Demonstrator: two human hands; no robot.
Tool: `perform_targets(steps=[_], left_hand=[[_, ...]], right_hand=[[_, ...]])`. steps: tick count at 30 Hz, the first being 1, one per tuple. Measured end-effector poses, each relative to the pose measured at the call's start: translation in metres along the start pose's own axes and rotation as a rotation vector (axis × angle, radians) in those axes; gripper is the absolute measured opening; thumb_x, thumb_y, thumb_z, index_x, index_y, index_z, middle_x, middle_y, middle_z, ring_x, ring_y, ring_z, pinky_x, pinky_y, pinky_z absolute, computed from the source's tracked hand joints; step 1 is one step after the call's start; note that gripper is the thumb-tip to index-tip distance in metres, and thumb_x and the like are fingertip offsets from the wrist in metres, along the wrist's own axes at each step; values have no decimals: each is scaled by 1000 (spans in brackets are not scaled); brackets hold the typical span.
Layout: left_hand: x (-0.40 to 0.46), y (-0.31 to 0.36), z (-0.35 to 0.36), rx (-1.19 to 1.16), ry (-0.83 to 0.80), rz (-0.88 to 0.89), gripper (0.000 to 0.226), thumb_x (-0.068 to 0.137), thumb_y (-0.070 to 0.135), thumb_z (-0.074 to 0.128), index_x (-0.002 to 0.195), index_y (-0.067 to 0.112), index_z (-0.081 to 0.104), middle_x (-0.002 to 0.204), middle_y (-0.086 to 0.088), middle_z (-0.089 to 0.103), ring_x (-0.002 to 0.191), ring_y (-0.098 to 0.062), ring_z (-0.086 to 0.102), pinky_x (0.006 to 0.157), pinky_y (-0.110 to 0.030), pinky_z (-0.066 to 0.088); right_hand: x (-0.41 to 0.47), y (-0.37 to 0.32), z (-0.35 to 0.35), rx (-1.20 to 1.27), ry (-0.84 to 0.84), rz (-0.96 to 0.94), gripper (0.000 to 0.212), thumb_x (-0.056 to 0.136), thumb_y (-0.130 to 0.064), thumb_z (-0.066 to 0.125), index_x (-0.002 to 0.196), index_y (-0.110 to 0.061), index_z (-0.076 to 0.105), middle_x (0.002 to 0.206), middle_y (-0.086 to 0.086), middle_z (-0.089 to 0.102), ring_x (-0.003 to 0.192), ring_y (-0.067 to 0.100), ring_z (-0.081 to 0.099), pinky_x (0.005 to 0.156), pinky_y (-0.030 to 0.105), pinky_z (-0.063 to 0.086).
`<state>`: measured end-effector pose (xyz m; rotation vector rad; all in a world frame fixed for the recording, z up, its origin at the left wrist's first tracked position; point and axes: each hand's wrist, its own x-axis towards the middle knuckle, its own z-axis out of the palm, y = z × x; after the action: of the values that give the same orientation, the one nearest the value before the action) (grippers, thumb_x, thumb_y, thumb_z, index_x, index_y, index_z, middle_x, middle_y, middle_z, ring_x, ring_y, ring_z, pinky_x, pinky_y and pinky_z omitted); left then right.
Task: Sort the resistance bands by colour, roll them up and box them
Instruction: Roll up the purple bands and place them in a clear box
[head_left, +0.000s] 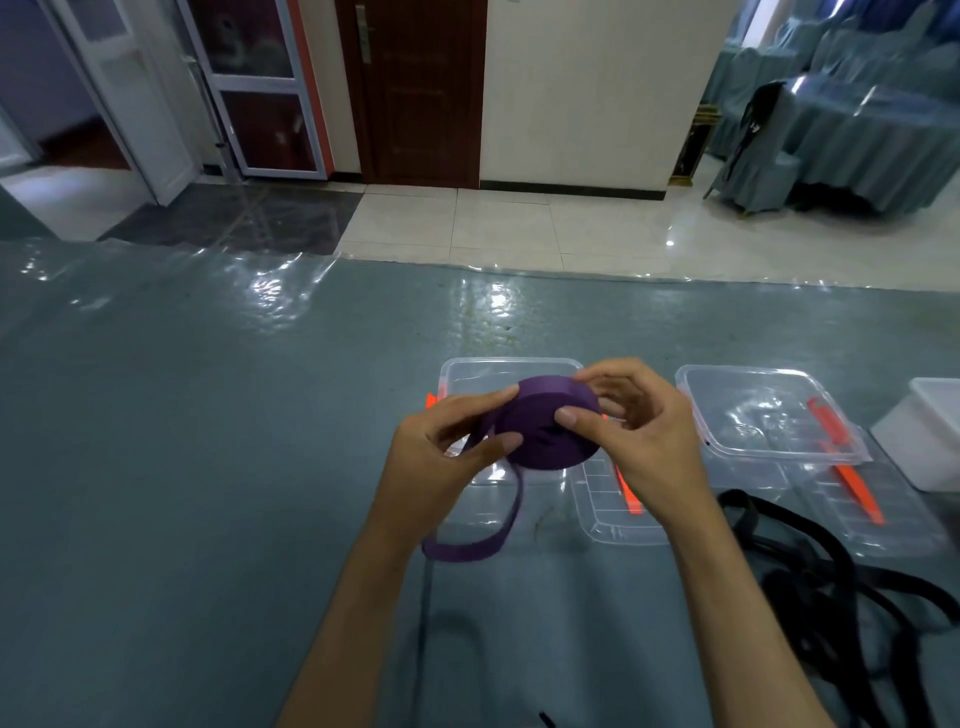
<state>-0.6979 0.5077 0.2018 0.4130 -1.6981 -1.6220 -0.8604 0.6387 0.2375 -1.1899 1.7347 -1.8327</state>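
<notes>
The soft, springy purple band looks likely to unroll, so both hands, left hand and right hand, have fingers clamped on the coil's rim and faces.

A grey-blue worktop carries two clear boxes, their lids beside them, and black bands nearer

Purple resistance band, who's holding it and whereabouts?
Both hands hold the purple resistance band: the right hand pinches the rolled coil, the left hand steadies its side where the loose tail hangs.
</notes>
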Motion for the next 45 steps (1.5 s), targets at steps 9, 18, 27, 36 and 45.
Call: perform_targets(steps=[9,18,27,36,45], left_hand=[[-1,-1,6,-124,81,-40,29,75,6,84,102,13,75,99,-6,80,94,-21,77,86,-25,59],[5,1,8,-186,90,-48,24,74,6,84,96,14,77,95,-5,80,90,-16,76,81,-23,58],[5,-12,-4,-98,16,-34,25,82,2,78,105,10,76,99,1,80,94,-16,76,84,-24,59],[4,-19,-9,-73,-12,-78,32,85,-3,77,116,7,75,111,-4,80,104,-21,76,89,-26,59],[0,-25,-1,-90,23,-50,30,80,-6,82,106,6,76,105,-7,79,98,-21,77,84,-26,61]], right_hand=[[-3,2,-3,11,-73,106,42,73,-16,87,106,-19,62,95,11,78,90,27,78,72,38,63],[-3,6,-3,75,-66,158,36,74,-14,86,90,-11,54,91,15,78,85,32,78,66,37,62],[-7,19,6,74,-46,121,27,72,-15,87,95,-24,75,105,11,77,96,30,77,82,47,64],[-6,22,6,-1,-85,84,36,85,-13,80,118,-22,70,96,-1,78,92,21,77,79,29,61],[-4,21,-5,20,-157,136,27,81,-9,81,102,-6,65,94,11,78,85,29,78,69,33,63]])
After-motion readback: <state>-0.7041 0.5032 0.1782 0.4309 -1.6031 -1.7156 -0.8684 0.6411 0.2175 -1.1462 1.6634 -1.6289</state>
